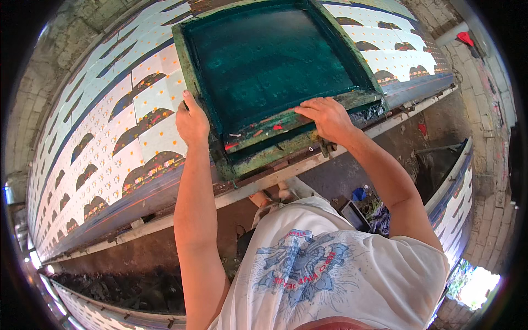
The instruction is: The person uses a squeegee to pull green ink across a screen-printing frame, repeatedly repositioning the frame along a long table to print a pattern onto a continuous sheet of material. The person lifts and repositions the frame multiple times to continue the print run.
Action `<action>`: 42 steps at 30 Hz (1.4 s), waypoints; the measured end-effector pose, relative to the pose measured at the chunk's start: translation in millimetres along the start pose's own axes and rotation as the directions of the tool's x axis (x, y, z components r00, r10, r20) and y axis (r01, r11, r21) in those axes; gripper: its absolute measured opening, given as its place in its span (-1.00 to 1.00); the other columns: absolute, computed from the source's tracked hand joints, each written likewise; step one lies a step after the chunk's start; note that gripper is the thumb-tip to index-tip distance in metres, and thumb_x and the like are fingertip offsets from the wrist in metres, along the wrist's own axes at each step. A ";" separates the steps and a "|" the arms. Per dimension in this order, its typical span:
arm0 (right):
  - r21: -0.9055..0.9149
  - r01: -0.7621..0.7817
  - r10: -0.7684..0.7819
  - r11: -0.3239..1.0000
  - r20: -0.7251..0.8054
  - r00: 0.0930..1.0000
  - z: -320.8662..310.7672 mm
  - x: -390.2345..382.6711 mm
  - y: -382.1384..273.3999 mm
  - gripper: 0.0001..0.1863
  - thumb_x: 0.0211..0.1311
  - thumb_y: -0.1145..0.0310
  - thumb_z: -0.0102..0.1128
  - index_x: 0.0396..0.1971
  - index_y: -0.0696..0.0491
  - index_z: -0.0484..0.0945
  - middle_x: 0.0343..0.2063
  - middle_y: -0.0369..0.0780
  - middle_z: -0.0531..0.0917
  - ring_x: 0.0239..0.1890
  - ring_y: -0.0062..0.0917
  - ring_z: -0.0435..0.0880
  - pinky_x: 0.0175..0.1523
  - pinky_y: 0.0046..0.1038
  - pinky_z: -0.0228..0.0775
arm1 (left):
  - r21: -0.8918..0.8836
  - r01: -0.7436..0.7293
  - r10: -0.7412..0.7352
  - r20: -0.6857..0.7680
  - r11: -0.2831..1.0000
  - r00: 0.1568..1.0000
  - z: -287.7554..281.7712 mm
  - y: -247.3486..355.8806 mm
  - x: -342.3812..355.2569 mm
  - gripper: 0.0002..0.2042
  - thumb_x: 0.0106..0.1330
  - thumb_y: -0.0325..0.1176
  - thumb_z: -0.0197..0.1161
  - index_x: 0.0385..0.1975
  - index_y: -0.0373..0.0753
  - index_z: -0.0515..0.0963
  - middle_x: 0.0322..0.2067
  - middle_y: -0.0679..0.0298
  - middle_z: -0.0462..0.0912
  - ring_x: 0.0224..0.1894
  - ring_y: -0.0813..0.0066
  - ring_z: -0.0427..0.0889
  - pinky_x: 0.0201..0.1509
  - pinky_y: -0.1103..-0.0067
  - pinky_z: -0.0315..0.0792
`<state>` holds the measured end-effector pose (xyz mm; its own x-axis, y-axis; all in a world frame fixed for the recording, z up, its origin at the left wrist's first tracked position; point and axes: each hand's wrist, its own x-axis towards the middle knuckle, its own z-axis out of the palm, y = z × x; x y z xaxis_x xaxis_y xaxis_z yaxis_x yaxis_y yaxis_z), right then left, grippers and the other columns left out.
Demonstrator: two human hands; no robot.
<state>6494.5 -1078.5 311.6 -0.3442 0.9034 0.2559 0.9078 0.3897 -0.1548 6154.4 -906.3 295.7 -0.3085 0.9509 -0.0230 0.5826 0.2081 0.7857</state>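
Left hand (193, 122) grips the green rectangular wooden frame (184, 49); right hand (330, 119) clasps the long paint-smeared bar (264, 131) across its near end.

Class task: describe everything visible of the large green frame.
The frame is rectangular, apparently wooden, with worn, green-smeared rails around a dark, glossy green sheet. It lies on a long table bearing patterned pieces, near end at the table's edge. The left hand is against its left rail; the right hand holds a paint-marked bar along its near end.
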 end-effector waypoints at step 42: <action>-0.083 0.071 -0.069 0.994 0.033 0.997 75.4 414.2 268.2 -0.65 0.27 0.40 0.32 0.06 -0.07 0.78 -0.08 -0.06 0.83 -0.01 -0.06 0.81 0.07 0.04 0.65 | 0.637 -0.345 0.314 0.166 0.689 0.935 22.1 12.7 -1.0 -0.09 0.63 0.30 0.02 0.65 -0.43 0.16 0.67 -0.12 0.15 0.72 -0.25 0.04 0.71 -0.08 0.00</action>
<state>6577.4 -586.3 304.2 -0.4134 0.8799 0.2344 0.8978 0.4368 -0.0566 6178.7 -899.6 292.0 0.0194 0.9923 0.1225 0.9871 -0.0384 0.1553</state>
